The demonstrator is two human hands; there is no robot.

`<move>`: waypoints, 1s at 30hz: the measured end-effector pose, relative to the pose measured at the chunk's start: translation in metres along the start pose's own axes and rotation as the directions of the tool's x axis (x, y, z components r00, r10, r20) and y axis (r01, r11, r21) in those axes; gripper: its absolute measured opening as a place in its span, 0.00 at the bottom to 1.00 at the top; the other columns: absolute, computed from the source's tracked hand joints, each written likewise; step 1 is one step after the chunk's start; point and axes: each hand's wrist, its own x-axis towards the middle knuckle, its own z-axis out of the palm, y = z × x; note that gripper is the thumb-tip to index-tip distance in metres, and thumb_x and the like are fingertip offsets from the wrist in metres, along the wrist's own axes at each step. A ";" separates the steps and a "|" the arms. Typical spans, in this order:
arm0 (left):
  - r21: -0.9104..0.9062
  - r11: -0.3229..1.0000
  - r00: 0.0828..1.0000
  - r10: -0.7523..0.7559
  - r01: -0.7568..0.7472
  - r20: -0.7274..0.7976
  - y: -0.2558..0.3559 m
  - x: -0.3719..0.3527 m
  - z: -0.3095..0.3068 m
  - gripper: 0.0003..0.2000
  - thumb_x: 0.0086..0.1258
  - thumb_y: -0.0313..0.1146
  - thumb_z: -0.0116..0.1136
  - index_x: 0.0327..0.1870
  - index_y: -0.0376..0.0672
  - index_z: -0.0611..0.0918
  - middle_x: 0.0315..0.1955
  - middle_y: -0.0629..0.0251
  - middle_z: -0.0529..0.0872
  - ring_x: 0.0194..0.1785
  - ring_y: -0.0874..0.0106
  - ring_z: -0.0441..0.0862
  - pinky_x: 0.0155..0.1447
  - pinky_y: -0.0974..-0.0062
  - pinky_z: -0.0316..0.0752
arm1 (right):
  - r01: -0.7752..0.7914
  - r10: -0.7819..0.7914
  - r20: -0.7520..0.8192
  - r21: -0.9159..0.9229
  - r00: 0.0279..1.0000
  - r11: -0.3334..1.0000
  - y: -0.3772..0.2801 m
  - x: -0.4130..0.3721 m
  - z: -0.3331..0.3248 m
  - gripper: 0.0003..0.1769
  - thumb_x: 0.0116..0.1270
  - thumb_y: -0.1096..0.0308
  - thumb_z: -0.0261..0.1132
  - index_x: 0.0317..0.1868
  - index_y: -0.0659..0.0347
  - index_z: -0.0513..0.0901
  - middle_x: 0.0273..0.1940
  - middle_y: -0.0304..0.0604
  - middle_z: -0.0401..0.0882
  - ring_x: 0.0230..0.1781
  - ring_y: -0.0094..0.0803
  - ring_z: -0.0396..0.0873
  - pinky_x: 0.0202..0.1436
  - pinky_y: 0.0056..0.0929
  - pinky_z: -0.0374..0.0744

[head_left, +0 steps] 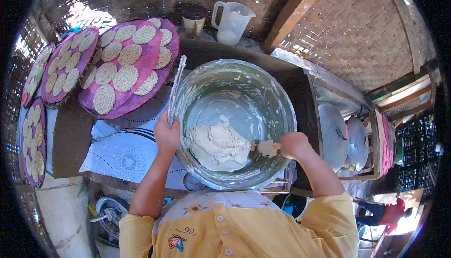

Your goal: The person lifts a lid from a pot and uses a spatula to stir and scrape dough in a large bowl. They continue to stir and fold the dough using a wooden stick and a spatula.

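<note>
A large metal basin (276,100) stands in front of me, its inner wall smeared with white batter. A lump of thick, pale dough (218,145) lies in its lower left part. At the basin's left rim, my left hand (167,135) is closed around a long stick (178,82) coated with dough, which points away from me. My right hand (294,145) is closed on the handle of a small dough-caked scraper (267,148) inside the right side of the basin. The scraper's tip comes right up to the dough's edge.
Pink-purple round trays (155,60) with coiled noodle discs stand at the left. Behind the basin are a plastic jug (233,21) and a lidded jar (193,20). Round metal lids (332,136) are at the right. A bucket (112,215) sits low left; a person (393,215) is far right.
</note>
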 end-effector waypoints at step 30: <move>0.000 1.000 1.000 -0.003 0.003 0.001 -0.001 0.001 0.000 0.19 0.55 0.25 0.54 0.52 0.38 0.76 0.40 0.48 0.83 0.44 0.55 0.81 0.50 0.66 0.72 | -0.122 0.236 -0.242 0.409 0.941 0.904 -0.026 0.031 0.054 0.14 0.60 0.66 0.55 0.39 0.60 0.84 0.42 0.52 0.81 0.45 0.44 0.80 0.48 0.38 0.78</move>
